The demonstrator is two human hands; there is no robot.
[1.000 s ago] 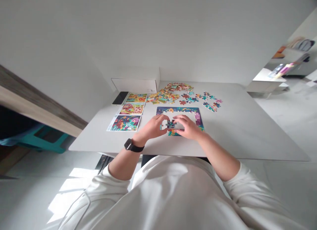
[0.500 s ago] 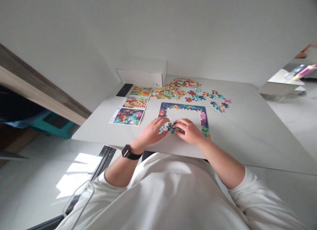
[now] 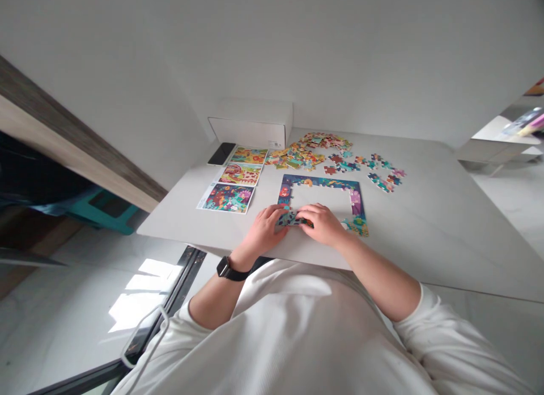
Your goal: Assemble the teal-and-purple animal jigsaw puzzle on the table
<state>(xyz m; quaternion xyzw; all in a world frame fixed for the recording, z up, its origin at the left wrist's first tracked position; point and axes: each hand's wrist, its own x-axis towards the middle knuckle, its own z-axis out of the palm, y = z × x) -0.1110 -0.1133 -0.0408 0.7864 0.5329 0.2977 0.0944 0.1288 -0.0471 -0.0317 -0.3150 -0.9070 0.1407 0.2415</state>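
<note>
A jigsaw puzzle border (image 3: pixel 362 199) in dark blue, purple and green lies on the table, framing a bare middle. My left hand (image 3: pixel 267 229) is curled around its near left corner, thumb and forefinger on either side of the edge. Just right of it, my right hand (image 3: pixel 323 226) pinches a short strip of jigsaw pieces (image 3: pixel 293 218) against that corner; the fingers partly hide the strip. Between my right hand and the near right corner, part of the near edge is hidden.
Several loose teal and brown pieces (image 3: pixel 385 177) lie beyond the border, near a yellow heap of pieces (image 3: pixel 300 157). To the left are picture sheets (image 3: pixel 229 198), a black phone (image 3: pixel 221 153) and a white box (image 3: pixel 249 128). The table's (image 3: pixel 425 225) near edge meets my body.
My right hand has brought the strip left, up against the near left corner, closing the gap seen there. My left hand has stayed by the corner. The view has shifted slightly.
</note>
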